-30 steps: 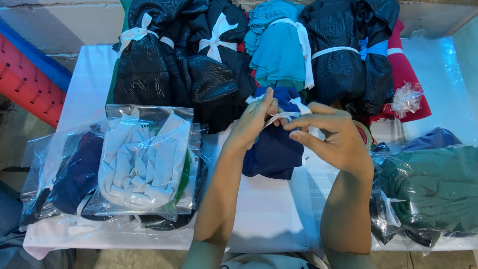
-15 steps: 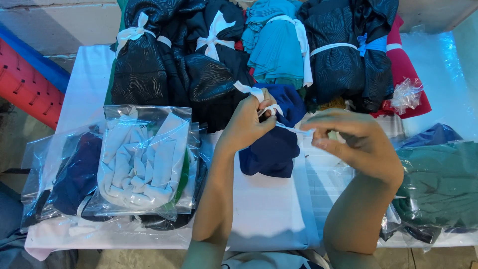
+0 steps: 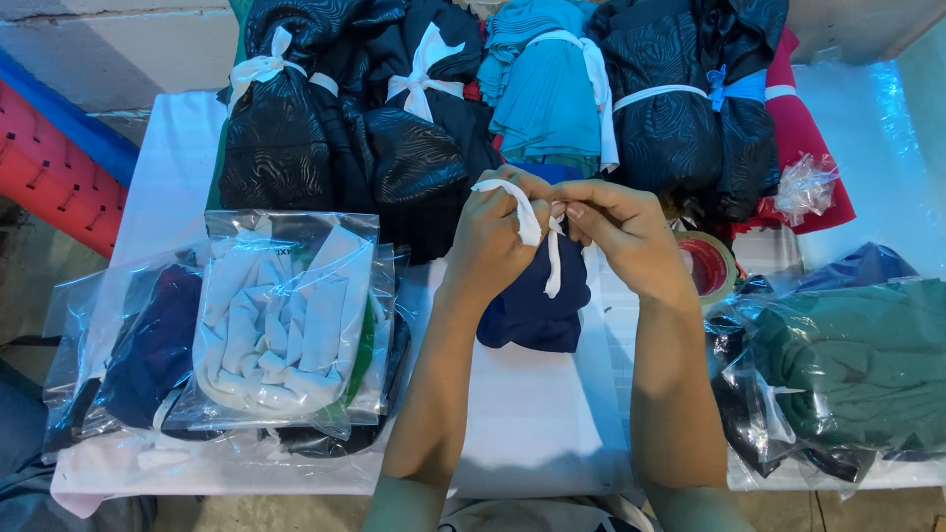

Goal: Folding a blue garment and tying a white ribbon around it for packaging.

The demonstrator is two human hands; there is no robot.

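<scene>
Two bare hands meet just above the middle of the frame, over a rolled navy blue garment [image 3: 532, 300] that lies on the white table [image 3: 522, 424]. The left hand [image 3: 493, 241] and the right hand [image 3: 616, 236] are each pinched shut on a white cloth strip [image 3: 527, 222] that wraps the top of the roll, fingertips nearly touching one another; one end of the strip loops over the left knuckles and another hangs down the front of the bundle, which looks like the hold one takes to draw a knot tight while the roll is kept from unfurling. Behind the hands, along the upper edge of the frame, lie bundles already bound with such strips: black patterned bundles [image 3: 286, 128] at upper left, a teal bundle [image 3: 547, 99] at upper centre, and further dark bundles [image 3: 680, 108] with a red garment [image 3: 803, 148] at upper right. A roll of red tape [image 3: 711, 264] sits just right of the right wrist, close at hand. At lower left a stack of clear plastic bags holds folded clothes, the top bag of white cloth [image 3: 281, 315] overlapping darker ones; at lower right a bagged green garment [image 3: 857, 365] reaches to the table's right edge. Bare table shows only in the strip between the two forearms, toward the lower centre; the sides are crowded, so the elbows have room mainly toward the near edge.
</scene>
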